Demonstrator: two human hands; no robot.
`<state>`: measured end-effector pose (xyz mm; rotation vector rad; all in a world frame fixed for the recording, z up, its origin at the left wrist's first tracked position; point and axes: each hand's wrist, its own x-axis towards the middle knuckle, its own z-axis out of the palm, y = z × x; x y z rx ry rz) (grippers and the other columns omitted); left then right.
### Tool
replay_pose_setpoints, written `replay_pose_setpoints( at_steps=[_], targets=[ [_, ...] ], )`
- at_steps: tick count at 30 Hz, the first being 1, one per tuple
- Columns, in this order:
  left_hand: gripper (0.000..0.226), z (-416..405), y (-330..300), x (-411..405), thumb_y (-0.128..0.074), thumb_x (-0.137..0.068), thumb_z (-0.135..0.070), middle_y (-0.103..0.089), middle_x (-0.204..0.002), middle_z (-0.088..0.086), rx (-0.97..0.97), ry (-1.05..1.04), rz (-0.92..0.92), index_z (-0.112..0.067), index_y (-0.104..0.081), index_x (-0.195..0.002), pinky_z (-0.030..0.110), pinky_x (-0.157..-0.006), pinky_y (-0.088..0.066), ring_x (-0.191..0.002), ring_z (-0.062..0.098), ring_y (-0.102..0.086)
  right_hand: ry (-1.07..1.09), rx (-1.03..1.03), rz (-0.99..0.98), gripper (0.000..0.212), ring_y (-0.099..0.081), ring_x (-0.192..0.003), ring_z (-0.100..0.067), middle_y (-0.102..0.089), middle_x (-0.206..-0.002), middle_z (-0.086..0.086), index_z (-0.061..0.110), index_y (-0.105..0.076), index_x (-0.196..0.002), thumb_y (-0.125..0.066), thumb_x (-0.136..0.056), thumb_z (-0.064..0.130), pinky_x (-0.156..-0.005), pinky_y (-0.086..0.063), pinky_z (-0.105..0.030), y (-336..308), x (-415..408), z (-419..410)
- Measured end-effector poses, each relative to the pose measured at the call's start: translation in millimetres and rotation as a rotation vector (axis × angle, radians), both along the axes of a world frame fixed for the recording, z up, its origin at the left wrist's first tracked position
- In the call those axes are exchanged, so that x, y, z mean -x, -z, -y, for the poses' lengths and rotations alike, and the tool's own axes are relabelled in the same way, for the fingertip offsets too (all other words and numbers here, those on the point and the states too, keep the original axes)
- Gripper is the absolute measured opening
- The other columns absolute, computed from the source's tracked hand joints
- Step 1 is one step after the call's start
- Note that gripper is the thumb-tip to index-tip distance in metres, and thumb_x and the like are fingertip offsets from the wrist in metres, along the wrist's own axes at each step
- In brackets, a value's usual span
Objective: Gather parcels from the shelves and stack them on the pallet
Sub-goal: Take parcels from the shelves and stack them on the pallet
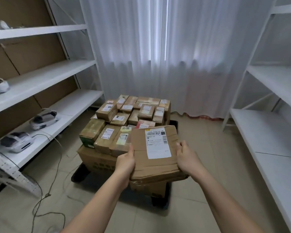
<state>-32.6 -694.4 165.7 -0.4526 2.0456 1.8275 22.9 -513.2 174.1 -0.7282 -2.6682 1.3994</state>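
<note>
Between two white shelf units, over a tiled floor, both hands hold one flat cardboard parcel out in front of the person. The left hand grips its left edge, thumb lying on the top face and the other fingers tucked beneath where they cannot be seen. The right hand grips the right edge, its fingers curled over onto the top. The parcel is tilted, its far edge raised, and a white shipping label with barcodes sits on its upper face. Its cardboard is creased and taped.

Just beyond and below the held parcel stands the pallet, black and low, of which only corners and edges show. On it lies a stack of parcels: large brown cartons at the base, many small labelled boxes packed close together on top. The held parcel overlaps the near right part of this stack in view; whether it touches the boxes under it cannot be told.

The left shelf unit carries several white and grey devices, and a thin cable trails from them down across the floor. The right shelf unit shows bare white boards, with one brown corner of something at its far right edge. A white curtain hangs behind the pallet.
</note>
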Motion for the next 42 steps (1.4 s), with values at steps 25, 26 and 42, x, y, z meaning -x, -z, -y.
replay_pose_setpoints(
  at_steps=[25, 26, 42],
  targets=[
    [0.066, -194.4, 40.8, 290.9, -0.029, -0.089, -0.075, -0.064, -0.122, 0.008, -0.232, 0.182, 0.237, -0.035, -0.038, -0.141, 0.054, -0.082, -0.057, -0.101, 0.032, -0.067, 0.359, 0.341, 0.157, 0.075, -0.051, -0.117, -0.033, -0.039, -0.145, -0.006, 0.04, -0.006, -0.15, -0.05, -0.093, 0.06, -0.075, -0.058, -0.049, 23.5, 245.3, -180.2],
    [0.064, -211.6, 43.7, 297.2, -0.029, -0.091, -0.073, -0.064, -0.121, 0.007, -0.235, 0.195, 0.233, -0.032, -0.04, -0.14, 0.052, -0.085, -0.057, -0.102, 0.031, -0.067, 0.365, 0.34, 0.153, 0.071, -0.052, -0.115, -0.032, -0.042, -0.141, -0.005, 0.038, -0.011, -0.149, -0.05, -0.093, 0.059, -0.075, -0.058, -0.048, 27.2, 250.6, -197.4],
    [0.06, -500.3, 64.2, 364.6, -0.037, -0.095, -0.064, -0.063, -0.116, 0.008, -0.266, 0.104, 0.353, -0.019, -0.036, -0.135, 0.038, -0.065, -0.054, -0.098, 0.028, -0.066, 0.268, 0.272, 0.095, 0.051, -0.059, -0.105, -0.023, -0.056, -0.124, -0.002, 0.025, -0.04, -0.142, -0.052, -0.097, 0.045, -0.082, -0.057, -0.039, 43.8, 346.8, -491.6]
  ],
)
